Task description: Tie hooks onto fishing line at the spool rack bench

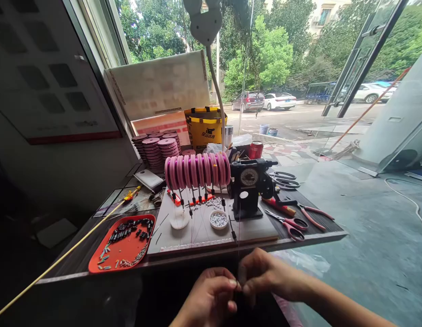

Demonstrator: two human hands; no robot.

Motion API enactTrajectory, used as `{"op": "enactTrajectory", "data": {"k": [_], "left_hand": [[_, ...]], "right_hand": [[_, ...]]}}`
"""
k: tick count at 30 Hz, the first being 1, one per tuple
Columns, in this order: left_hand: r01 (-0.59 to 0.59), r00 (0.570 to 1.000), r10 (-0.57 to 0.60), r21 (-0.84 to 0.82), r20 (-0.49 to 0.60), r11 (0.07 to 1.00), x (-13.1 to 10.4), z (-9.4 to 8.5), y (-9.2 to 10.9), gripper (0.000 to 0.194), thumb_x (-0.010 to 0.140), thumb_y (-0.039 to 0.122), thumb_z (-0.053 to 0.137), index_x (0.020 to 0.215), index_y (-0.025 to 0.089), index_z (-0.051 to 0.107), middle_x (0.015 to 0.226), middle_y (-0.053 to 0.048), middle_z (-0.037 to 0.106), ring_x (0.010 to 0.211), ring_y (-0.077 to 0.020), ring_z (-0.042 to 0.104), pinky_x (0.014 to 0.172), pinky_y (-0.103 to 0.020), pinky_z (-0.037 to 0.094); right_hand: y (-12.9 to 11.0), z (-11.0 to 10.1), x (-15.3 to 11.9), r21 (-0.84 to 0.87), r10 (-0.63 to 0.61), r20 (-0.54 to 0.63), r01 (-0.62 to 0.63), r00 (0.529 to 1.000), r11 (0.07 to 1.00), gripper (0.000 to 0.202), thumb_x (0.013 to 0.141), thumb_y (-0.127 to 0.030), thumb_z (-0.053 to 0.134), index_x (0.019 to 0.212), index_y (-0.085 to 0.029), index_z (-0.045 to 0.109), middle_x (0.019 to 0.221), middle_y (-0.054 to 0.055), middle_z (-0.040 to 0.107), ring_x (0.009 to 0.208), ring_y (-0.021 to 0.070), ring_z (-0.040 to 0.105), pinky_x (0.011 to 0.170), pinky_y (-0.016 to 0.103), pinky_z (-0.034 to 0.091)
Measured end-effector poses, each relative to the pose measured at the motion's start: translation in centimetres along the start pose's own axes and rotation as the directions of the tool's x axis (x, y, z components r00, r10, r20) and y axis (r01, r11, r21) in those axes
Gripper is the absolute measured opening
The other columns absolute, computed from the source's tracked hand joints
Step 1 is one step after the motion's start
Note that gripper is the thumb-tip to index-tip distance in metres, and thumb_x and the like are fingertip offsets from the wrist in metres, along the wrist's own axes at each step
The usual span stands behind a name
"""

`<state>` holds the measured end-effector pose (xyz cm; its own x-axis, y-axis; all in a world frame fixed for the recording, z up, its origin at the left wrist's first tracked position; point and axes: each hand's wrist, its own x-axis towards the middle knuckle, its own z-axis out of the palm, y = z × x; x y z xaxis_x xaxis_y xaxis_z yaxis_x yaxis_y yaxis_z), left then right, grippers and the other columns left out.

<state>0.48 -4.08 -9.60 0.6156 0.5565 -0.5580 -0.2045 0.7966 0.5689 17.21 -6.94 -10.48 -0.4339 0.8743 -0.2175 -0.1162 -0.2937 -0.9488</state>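
My left hand (214, 290) and my right hand (262, 274) meet below the table's front edge, fingertips nearly touching. A thin fishing line (238, 243) runs down into the pinched fingers of both. Whatever small piece sits between the left fingertips is too tiny to make out. Above them, a row of pink foam spools (197, 170) is mounted on a black hand-cranked winder (248, 186). Several short black pieces (233, 235) hang on lines from the spools. A small white dish (219, 220) holds silvery beads, with more scattered behind it.
At the left lies a red tray (120, 250) of black and metal small parts. Red-handled scissors (289, 225) and pliers (315, 215) rest at the right. Stacked pink spools (153, 152), a yellow bag (206, 129) and a red can (255, 150) stand behind. A yellow rod (68, 252) crosses the left side.
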Motion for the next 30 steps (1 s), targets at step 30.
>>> {"op": "enactTrajectory", "data": {"k": [30], "left_hand": [[-0.629, 0.727, 0.681, 0.480, 0.085, 0.611, 0.2, -1.4, -2.6, 0.015, 0.061, 0.030, 0.075, 0.058, 0.017, 0.069, 0.073, -0.003, 0.051, 0.051, -0.0092, 0.040, 0.044, -0.021, 0.030]], "right_hand": [[-3.7, 2.4, -2.7, -0.914, -0.440, 0.300, 0.124, 0.846, -0.386, 0.016, 0.070, -0.009, 0.058, 0.072, -0.021, 0.048, 0.065, -0.001, 0.057, 0.052, 0.0153, 0.049, 0.048, 0.029, 0.029]]}}
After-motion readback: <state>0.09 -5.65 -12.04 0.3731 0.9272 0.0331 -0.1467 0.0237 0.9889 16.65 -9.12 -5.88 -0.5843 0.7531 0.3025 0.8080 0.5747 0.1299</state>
